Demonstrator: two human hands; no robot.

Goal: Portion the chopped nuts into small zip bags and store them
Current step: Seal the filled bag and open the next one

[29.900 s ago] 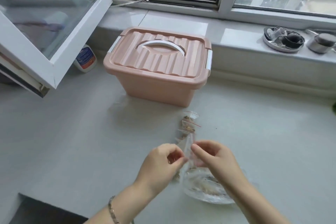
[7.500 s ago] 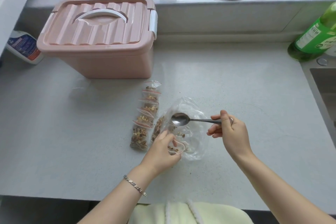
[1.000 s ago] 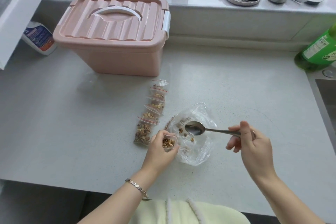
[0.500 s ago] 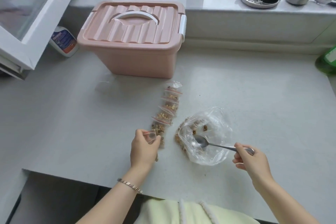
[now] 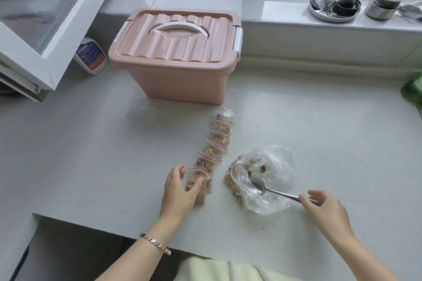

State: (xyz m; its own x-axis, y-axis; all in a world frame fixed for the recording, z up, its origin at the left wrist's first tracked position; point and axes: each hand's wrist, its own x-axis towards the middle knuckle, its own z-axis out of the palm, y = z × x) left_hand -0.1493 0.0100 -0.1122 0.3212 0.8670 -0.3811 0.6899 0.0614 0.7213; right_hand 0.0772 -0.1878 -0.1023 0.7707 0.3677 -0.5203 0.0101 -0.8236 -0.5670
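Plastic bag point(image 5: 277, 162) of chopped nuts point(image 5: 230, 183) and spoon point(image 5: 277, 192) beside filled zip bags point(image 5: 217, 141)

Home kitchen, by the look of it. Pale speckled stone countertop point(image 5: 319, 132) running along under a window, with one white-framed sash point(image 5: 34, 7) swung open inward over the left end. Tiled sill ledge point(image 5: 274, 13) behind serves as a shelf: a round metal dish point(image 5: 328, 18) of small odds and ends, and a steel cup point(image 5: 380, 10) beside it. Household bottles at both ends of the counter: a white cleaner bottle point(image 5: 91, 56) with a blue and orange label at left, a green bottle point(image 5: 413, 93) cut off at the right edge. A pink lidded storage box point(image 5: 178, 80) with a white handle, a table spoon point(image 5: 274, 191) and small zip bags point(image 5: 217, 141) of chopped nuts point to domestic food work, not a commercial one.
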